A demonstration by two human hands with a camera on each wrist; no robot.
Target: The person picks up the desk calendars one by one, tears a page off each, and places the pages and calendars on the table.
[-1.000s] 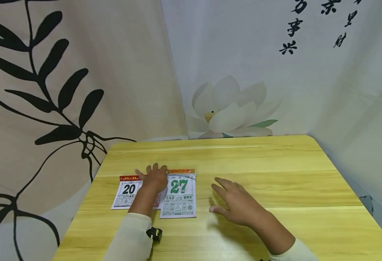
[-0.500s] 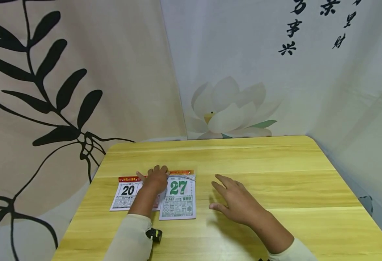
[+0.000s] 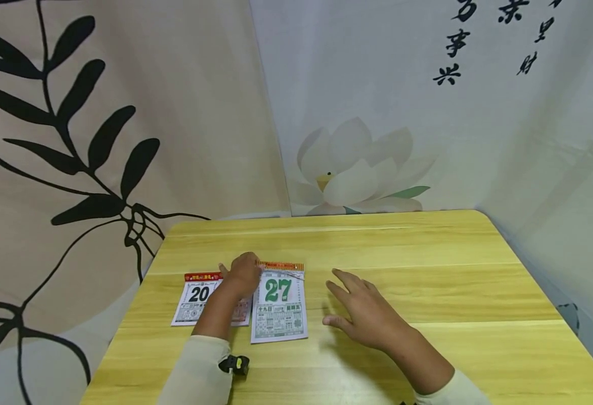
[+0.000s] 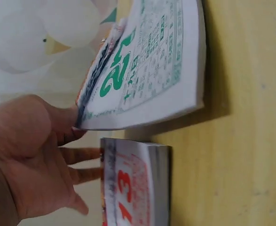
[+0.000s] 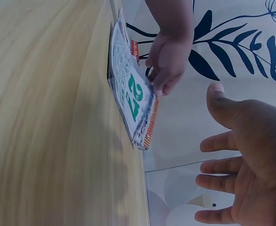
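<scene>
My left hand (image 3: 244, 277) pinches the upper left corner of a tear-off calendar (image 3: 279, 309) with a green 27. That corner is raised off the table in the left wrist view. Beneath the same hand lies a calendar with a red 13 (image 4: 133, 183), partly hidden in the head view. Left of it is a calendar with a black 20 (image 3: 197, 295) and a red header. To the right of these, my right hand (image 3: 369, 315) hovers over the table with its fingers spread and holds nothing.
The calendars lie on a yellow wood-grain table (image 3: 453, 281) with rounded far corners. Behind it hangs a pale curtain (image 3: 200, 112) printed with dark leaves, a lotus and black characters.
My left hand's fingers have drawn in at the corner of the 27 calendar. That calendar has shifted slightly right and turned a little, baring more of the 13 calendar. The right hand barely moves.
</scene>
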